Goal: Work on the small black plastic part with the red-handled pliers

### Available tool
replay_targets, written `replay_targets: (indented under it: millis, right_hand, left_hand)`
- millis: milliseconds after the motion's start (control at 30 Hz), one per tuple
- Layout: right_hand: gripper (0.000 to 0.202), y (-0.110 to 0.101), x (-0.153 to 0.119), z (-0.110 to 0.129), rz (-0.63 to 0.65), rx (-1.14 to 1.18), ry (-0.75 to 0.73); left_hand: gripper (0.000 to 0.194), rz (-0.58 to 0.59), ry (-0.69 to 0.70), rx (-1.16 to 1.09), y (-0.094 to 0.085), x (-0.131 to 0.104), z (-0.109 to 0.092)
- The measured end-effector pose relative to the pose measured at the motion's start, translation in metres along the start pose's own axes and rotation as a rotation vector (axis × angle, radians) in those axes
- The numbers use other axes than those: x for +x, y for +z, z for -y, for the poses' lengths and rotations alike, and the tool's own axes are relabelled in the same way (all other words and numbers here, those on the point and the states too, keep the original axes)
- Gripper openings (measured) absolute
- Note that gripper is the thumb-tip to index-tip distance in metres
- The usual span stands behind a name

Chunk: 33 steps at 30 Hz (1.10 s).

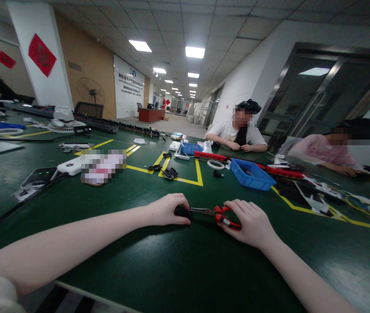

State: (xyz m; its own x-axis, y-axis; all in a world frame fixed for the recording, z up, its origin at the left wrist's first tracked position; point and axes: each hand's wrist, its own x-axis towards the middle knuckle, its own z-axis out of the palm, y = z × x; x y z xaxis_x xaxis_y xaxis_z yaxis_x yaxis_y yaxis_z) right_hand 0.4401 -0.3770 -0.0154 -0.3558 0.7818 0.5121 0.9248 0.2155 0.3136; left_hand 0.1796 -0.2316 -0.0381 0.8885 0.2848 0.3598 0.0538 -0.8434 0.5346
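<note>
Pinching a black part [182, 211] in the left hand [167, 210], holding red-handled pliers [218, 210] in the right hand [254, 222] – could slip and scratch the part through a crooked bite.

The head camera is looking from the wearer's own eye level, facing forward and down across the green bench [113, 243]. It is taking in the left hand [171, 209] and right hand [251, 221] at close range, below centre, while its wide view is reaching the ceiling [161, 21] and the room's far end.
</note>
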Motion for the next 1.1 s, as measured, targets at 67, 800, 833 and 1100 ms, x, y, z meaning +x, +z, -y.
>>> replay_targets:
  millis: [67,800,833,1100]
  right_hand:
    - [0.041,0.0006,0.0001,0.0004,0.006,-0.001,0.0]
    - [0.037,-0.002,0.0007,0.0038,0.015,0.028,-0.023]
    - [0.036,-0.0022,0.0007,0.0038,0.016,0.028,-0.024]
    - [0.035,-0.0023,0.0,-0.001,-0.02,0.034,-0.046]
  left_hand:
    - [0.031,-0.001,0.006,0.003,0.0004,-0.0002,0.0005]
    - [0.026,0.0,0.013,-0.035,-0.0052,-0.0013,-0.0076]
    - [0.026,-0.001,0.015,-0.038,-0.0049,-0.0013,-0.0071]
    - [0.023,0.028,0.041,-0.116,-0.0045,-0.0007,-0.0054]
